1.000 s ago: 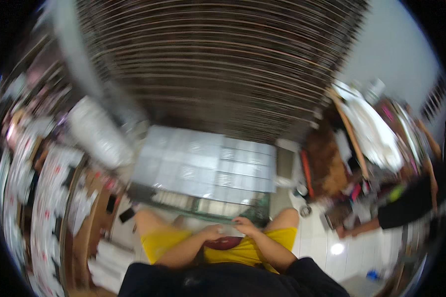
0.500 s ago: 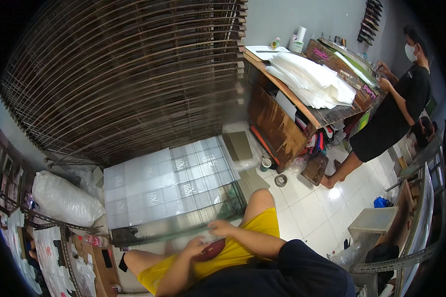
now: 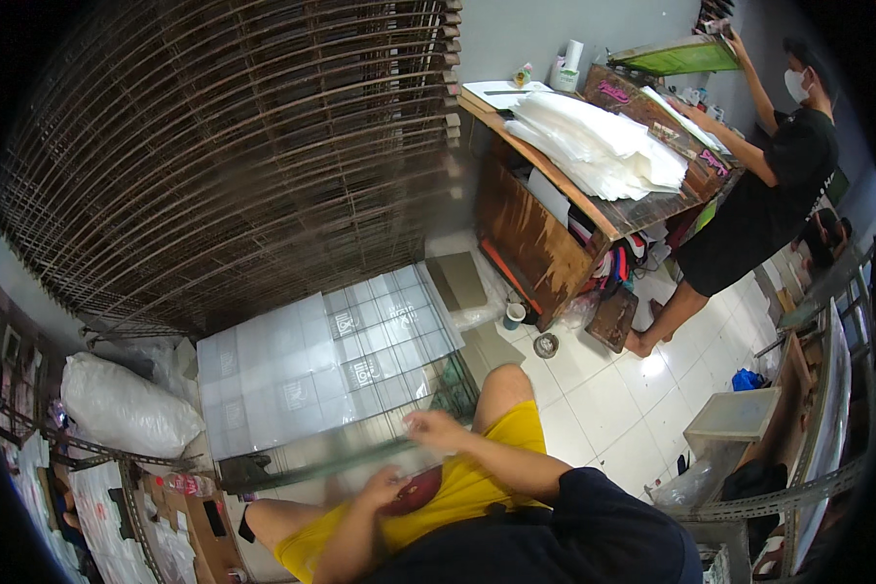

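Beside the near edge of the wire rack's lowest shelf [image 3: 399,420], my right hand [image 3: 436,431] is held in the air, its fingertips smeared by motion. Lower and to the left is my left hand [image 3: 383,487], blurred too, above my yellow shorts. Whether either hand holds anything thin cannot be made out. Several translucent plastic sheets [image 3: 273,389] with white printed marks lie side by side on the low wire shelf in front of me. A dark red patch [image 3: 417,492] shows on my lap between the hands.
Raised wire shelves [image 3: 234,146] tower behind the sheets. A stuffed white plastic sack [image 3: 127,404] stands left. At right, a wooden bench [image 3: 535,243] bears a white sheet stack [image 3: 603,146]; a co-worker [image 3: 764,204] stands there. A cup [image 3: 514,314] and small bowl [image 3: 546,346] sit on the tiles.
My right hand has risen slightly toward the rack; my left has shifted little. The co-worker has lifted a green-screened frame up from the bench with one raised arm. The view has moved slightly.
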`<state>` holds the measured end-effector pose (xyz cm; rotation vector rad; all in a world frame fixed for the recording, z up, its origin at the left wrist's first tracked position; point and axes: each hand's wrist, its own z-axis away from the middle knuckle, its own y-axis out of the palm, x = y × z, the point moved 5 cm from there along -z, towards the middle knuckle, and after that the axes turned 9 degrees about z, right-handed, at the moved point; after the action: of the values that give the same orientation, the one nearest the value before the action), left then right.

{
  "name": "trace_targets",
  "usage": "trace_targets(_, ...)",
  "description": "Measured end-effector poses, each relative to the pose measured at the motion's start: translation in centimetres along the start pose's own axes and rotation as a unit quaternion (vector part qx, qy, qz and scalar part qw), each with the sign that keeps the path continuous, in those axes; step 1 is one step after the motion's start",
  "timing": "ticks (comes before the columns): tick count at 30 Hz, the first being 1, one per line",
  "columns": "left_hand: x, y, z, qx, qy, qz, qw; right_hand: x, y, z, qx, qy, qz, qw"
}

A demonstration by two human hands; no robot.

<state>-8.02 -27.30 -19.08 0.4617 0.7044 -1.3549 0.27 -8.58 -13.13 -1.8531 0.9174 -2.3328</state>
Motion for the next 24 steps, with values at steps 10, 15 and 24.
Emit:
trace_targets(10, -1.3, 0.1, 1.4, -0.024, -0.006, 0.02, 0.999, 12.9, -35.7, 2.2, -0.581, -0.116, 0.224, 0.773)
trace_targets(15, 1.9, 0.4, -1.2, -0.043, 0.007, -0.015, 0.999, 13.8, -49.6, 6.0, -0.716, -0.015, 0.364, 0.595)
trace_targets(24, -0.4, 0.3, 1.8, -0.092, 0.029, -0.164, 0.982, 17.7, -57.6, 6.6, -0.713, 0.153, 0.547, 0.411)
